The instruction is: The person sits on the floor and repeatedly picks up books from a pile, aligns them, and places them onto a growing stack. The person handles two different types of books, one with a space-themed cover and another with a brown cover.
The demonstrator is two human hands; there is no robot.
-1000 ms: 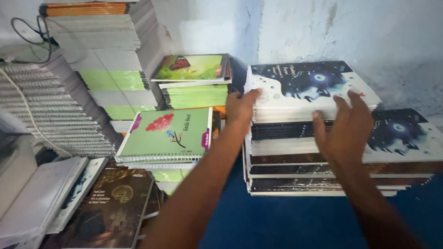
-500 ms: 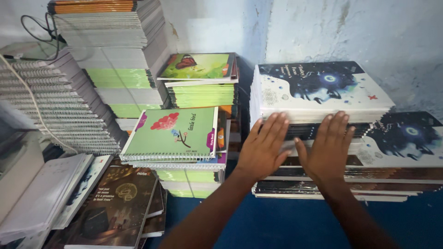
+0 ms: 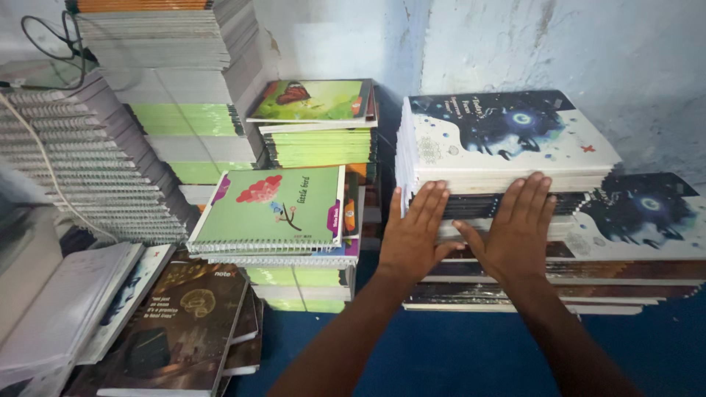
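A tall stack of notebooks (image 3: 507,140) with white and dark starry covers stands against the wall at the right. My left hand (image 3: 413,237) lies flat, fingers spread, against the front edge of that stack, about halfway up. My right hand (image 3: 518,231) presses flat beside it, fingers apart, thumb nearly touching the left hand. Neither hand holds anything. A second starry-covered pile (image 3: 647,220) sits lower, just to the right.
Spiral notebooks with green flower covers (image 3: 276,209) are piled left of my hands. Behind them is a green butterfly-cover stack (image 3: 316,121). Tall grey and green stacks (image 3: 169,81) and spiral-bound piles (image 3: 73,169) fill the left. Dark brown books (image 3: 184,316) lie at lower left on a blue floor (image 3: 456,353).
Both hands came down from the upper sides of the starry stack and moved together. They now rest side by side on its front edge.
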